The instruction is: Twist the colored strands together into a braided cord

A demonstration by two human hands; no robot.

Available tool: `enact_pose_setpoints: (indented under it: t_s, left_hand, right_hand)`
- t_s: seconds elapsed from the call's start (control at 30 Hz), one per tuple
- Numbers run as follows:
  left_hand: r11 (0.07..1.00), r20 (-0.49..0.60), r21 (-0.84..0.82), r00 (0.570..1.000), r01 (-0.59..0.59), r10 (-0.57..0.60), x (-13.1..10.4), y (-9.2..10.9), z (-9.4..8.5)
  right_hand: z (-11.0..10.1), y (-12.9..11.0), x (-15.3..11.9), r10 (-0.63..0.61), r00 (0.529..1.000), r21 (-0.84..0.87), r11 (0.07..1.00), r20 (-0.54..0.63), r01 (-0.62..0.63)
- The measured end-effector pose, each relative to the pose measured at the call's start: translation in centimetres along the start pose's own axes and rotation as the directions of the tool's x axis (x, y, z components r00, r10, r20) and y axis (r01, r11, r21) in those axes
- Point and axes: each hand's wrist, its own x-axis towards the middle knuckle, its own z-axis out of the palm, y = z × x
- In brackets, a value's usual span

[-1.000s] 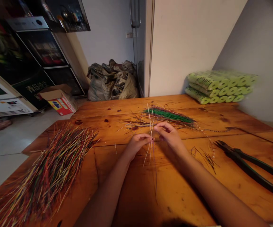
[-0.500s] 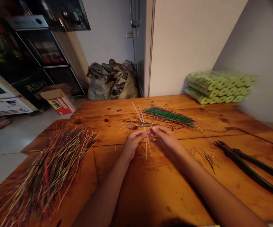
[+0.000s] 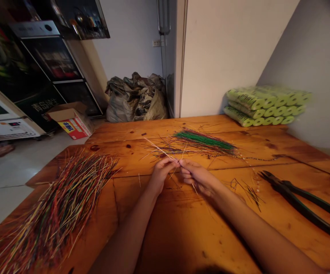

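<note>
Over the middle of the wooden table (image 3: 165, 232), both hands meet fingertip to fingertip. My left hand (image 3: 162, 173) pinches thin pale strands (image 3: 160, 149), which slant up and to the left from the fingertips. My right hand (image 3: 195, 173) is closed on the same strands, and a pale end pokes out below its fingers. A small dark spot shows where the fingertips meet. Just beyond the hands lies a bundle of green wires (image 3: 205, 140) with red and dark ones around it. A large pile of multicoloured wires (image 3: 64, 201) spreads over the left of the table.
Large dark-handled pliers (image 3: 299, 201) lie at the right, near short wire scraps (image 3: 252, 194) and a beaded string (image 3: 256, 158). Green-wrapped rolls (image 3: 265, 106) are stacked at the back right. Beyond the table are grey sacks (image 3: 136, 99) and an open carton (image 3: 73, 123).
The pale strands have swung from nearly upright to a leftward slant. My right hand has turned and its fingers have curled in, closer against my left fingertips.
</note>
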Motion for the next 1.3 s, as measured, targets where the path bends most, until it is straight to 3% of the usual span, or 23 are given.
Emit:
enact_pose_setpoints:
  t_s: [0.2, 0.27, 0.33, 0.37, 0.43, 0.5, 0.57, 0.67, 0.8, 1.03, 1.13, 1.3]
  left_hand:
    - [0.999, 0.030, -0.007, 0.999, 0.037, -0.036, -0.1, 0.2, 0.0]
    - [1.000, 0.018, 0.026, 1.000, 0.005, -0.005, -0.1, 0.2, 0.1]
    - [0.999, -0.027, 0.029, 0.999, -0.032, 0.033, 0.0, 0.1, 0.1]
    - [0.999, -0.061, 0.006, 0.997, -0.043, 0.044, 0.1, 0.1, 0.0]
    - [0.995, -0.139, -0.084, 0.990, -0.047, 0.035, 0.2, 0.2, -0.2]
    - [0.980, -0.194, -0.198, 0.981, -0.031, -0.008, 0.4, 0.2, -0.5]
    - [0.960, -0.191, -0.281, 0.980, 0.002, -0.058, 0.5, 0.3, -0.7]
    - [0.951, -0.130, -0.304, 0.986, 0.060, -0.104, 0.4, 0.3, -0.7]
    - [0.955, -0.028, -0.260, 0.987, 0.145, -0.158, 0.1, 0.4, -0.5]
    - [0.941, 0.114, -0.223, 0.966, 0.254, -0.234, -0.3, 0.4, -0.3]
    - [0.934, 0.124, -0.229, 0.960, 0.275, -0.253, -0.2, 0.4, -0.4]
    - [0.930, 0.133, -0.226, 0.955, 0.289, -0.264, -0.2, 0.4, -0.4]
  right_hand:
    - [0.3, 0.2, -0.2, -0.012, 1.000, -0.045, 0.999, 0.027, 0.014]
    - [0.3, 0.4, 0.0, -0.068, 0.998, -0.145, 0.987, -0.002, 0.067]
    - [-0.1, 0.4, 0.4, -0.211, 0.975, -0.367, 0.914, -0.063, 0.174]
    - [-0.5, 0.3, 0.5, -0.321, 0.943, -0.520, 0.822, -0.091, 0.230]
    - [-1.9, -0.5, 0.6, -0.545, 0.834, -0.821, 0.512, -0.083, 0.253]
    - [-3.4, -1.5, 0.5, -0.656, 0.755, -0.982, 0.157, -0.023, 0.106]
    - [-4.8, -2.4, 0.1, -0.652, 0.758, -0.988, -0.108, -0.014, -0.112]
    - [-5.8, -2.7, -0.2, -0.614, 0.787, -0.906, -0.299, -0.056, -0.298]
    - [-6.3, -2.2, 0.2, -0.578, 0.813, -0.865, -0.369, -0.073, -0.340]
    - [-6.1, -2.3, 0.5, -0.591, 0.805, -0.880, -0.356, -0.047, -0.314]
    - [-5.7, -2.4, 0.3, -0.633, 0.774, -0.886, -0.365, 0.011, -0.286]
    - [-5.3, -2.8, -0.1, -0.721, 0.682, -0.890, -0.383, 0.120, -0.248]
